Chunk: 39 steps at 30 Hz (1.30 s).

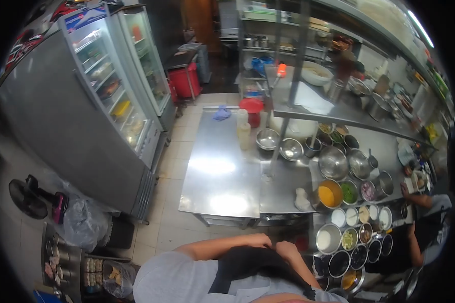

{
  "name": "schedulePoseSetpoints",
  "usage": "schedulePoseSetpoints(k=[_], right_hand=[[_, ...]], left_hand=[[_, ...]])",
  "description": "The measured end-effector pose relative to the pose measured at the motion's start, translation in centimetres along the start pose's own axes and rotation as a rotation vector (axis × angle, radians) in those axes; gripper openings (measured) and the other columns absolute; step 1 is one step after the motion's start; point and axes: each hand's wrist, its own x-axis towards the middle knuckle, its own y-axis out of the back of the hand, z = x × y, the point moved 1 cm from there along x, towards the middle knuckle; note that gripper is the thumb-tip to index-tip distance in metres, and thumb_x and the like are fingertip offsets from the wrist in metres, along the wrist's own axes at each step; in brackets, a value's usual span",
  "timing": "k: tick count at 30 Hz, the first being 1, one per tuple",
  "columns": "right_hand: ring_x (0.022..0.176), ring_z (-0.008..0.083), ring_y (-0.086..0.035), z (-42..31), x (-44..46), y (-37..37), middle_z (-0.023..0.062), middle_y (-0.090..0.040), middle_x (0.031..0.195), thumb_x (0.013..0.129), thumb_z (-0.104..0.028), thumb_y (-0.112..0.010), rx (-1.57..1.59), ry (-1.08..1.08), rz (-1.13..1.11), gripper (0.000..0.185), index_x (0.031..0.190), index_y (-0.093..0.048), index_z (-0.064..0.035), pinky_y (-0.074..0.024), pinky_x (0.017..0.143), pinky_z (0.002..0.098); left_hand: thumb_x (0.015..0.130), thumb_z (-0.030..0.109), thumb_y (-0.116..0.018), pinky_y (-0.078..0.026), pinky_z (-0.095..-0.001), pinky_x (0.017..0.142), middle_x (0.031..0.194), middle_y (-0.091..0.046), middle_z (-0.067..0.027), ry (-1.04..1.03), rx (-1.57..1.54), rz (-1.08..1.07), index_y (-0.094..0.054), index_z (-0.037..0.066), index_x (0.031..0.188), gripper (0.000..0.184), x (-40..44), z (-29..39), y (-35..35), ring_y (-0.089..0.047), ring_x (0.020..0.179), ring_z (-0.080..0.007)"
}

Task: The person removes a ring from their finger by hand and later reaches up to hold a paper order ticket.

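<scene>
My left hand [259, 241] is in front of my body, at the upper edge of a black apron [253, 267], with its fingers curled inward. Close beside it my right hand [286, 250] is curled as well. A small gap separates the two hands. What they grip, if anything, is too small and hidden to make out. Beyond them stands a steel table [215, 187] with a shiny top. A crumpled white cloth [302, 199] lies on the steel surface at the right.
Steel bowls [332, 162] and several food containers [329, 194] line the right. A co-worker's arm [418, 200] reaches in there. A shelf [349, 118] overhangs the counter. Glass-door fridges [108, 86] stand left. On the table are squeeze bottles [243, 135] and a blue cloth [221, 113].
</scene>
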Motion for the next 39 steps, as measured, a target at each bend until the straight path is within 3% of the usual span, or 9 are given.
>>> schedulePoseSetpoints(k=[5, 13, 18, 19, 21, 26, 28, 33, 39], right_hand=[[0.1, 0.0367, -0.07, -1.3, 1.3, -0.5, 0.0219, -0.072, 0.102, 0.085, -0.026, -0.06, 0.118, -0.013, 0.106, 0.032, 0.101, -0.075, -0.0027, -0.0563, 0.084, 0.0467], [0.092, 0.0334, -0.073, 3.1, 3.1, -4.8, 0.023, -0.072, 0.096, 0.088, -0.027, -0.061, 0.268, 0.192, 0.038, 0.031, 0.103, -0.075, -0.0035, -0.0566, 0.079, 0.0427], [0.068, 0.017, -0.063, 5.3, 0.8, -4.4, 0.0086, -0.069, 0.077, 0.097, -0.058, -0.054, 0.851, 0.146, -0.147, 0.058, 0.105, -0.075, -0.0043, -0.0527, 0.068, 0.0316], [0.068, 0.017, -0.063, 5.3, -0.1, -3.9, 0.0086, -0.069, 0.077, 0.097, -0.058, -0.054, 0.847, 0.141, -0.149, 0.058, 0.105, -0.075, -0.0043, -0.0527, 0.068, 0.0316], [0.1, 0.0223, -0.068, 5.2, -1.5, -3.2, 0.0162, -0.074, 0.104, 0.1, -0.06, -0.046, 0.807, 0.081, -0.202, 0.063, 0.112, -0.072, -0.0032, -0.05, 0.091, 0.0346], [0.097, 0.0214, -0.068, 5.4, 0.7, -5.1, 0.0169, -0.074, 0.101, 0.103, -0.056, -0.043, 0.715, 0.106, -0.038, 0.061, 0.113, -0.072, -0.0036, -0.0507, 0.089, 0.0355], [0.097, 0.0201, -0.067, 4.6, -0.1, -3.8, 0.0142, -0.073, 0.098, 0.105, -0.049, -0.045, 0.82, 0.12, -0.093, 0.057, 0.108, -0.072, 0.0004, -0.0501, 0.088, 0.0329], [0.112, 0.021, -0.061, 5.3, 1.3, -4.9, 0.0112, -0.063, 0.127, 0.104, -0.038, -0.052, 0.757, 0.362, 0.18, 0.043, 0.107, -0.073, -0.0007, -0.046, 0.097, 0.0313], [0.105, 0.0202, -0.064, 4.9, 0.5, -3.1, 0.0112, -0.067, 0.118, 0.099, -0.034, -0.061, 0.848, 0.385, 0.146, 0.034, 0.103, -0.076, -0.0036, -0.05, 0.091, 0.0324]], left_hand=[[0.084, 0.022, -0.073, -0.051, -0.0347, 0.074, 0.09, -0.071, -0.008, 0.136, -0.255, 0.068, -0.071, 0.004, 0.099, 0.023, -0.3, -5.4, -4.0, -0.066, 0.085, -0.0178], [0.085, 0.024, -0.072, -0.051, -0.0361, 0.076, 0.095, -0.073, -0.0086, 0.126, -0.247, 0.015, -0.072, 0.007, 0.104, 0.026, 0.3, -3.7, -2.6, -0.068, 0.088, -0.0202], [0.087, 0.02, -0.068, -0.051, -0.0359, 0.075, 0.099, -0.074, -0.0115, 0.082, -0.192, 0.016, -0.071, 0.006, 0.109, 0.026, -0.1, -5.1, -3.3, -0.069, 0.091, -0.0216], [0.088, 0.019, -0.067, -0.051, -0.0355, 0.078, 0.1, -0.073, -0.0116, 0.06, -0.296, 0.012, -0.071, 0.004, 0.109, 0.026, -0.4, -4.6, -3.1, -0.068, 0.092, -0.0207], [0.088, 0.017, -0.066, -0.051, -0.0351, 0.08, 0.1, -0.073, -0.0118, 0.032, -0.4, 0.01, -0.07, 0.003, 0.109, 0.026, 0.0, -3.8, -2.9, -0.068, 0.093, -0.0198], [0.092, 0.013, -0.061, -0.049, -0.0332, 0.086, 0.101, -0.071, -0.0072, -0.02, -0.718, -0.098, -0.068, -0.002, 0.11, 0.024, 0.1, -2.3, -2.8, -0.061, 0.097, -0.0132], [0.099, 0.019, -0.062, -0.047, -0.0339, 0.098, 0.118, -0.068, -0.0104, 0.131, -0.729, -0.234, -0.067, -0.001, 0.12, 0.029, 0.5, -5.0, -3.6, -0.061, 0.11, -0.0208], [0.1, 0.023, -0.061, -0.043, -0.0346, 0.104, 0.125, -0.066, -0.0138, -0.036, -0.553, -0.135, -0.065, -0.002, 0.121, 0.034, 0.2, -2.6, -1.0, -0.058, 0.121, -0.0229], [0.103, 0.029, -0.056, -0.039, -0.0335, 0.108, 0.133, -0.061, -0.0132, 0.107, -0.579, -0.281, -0.063, -0.001, 0.127, 0.039, 0.2, -3.4, -1.5, -0.052, 0.126, -0.0216]])
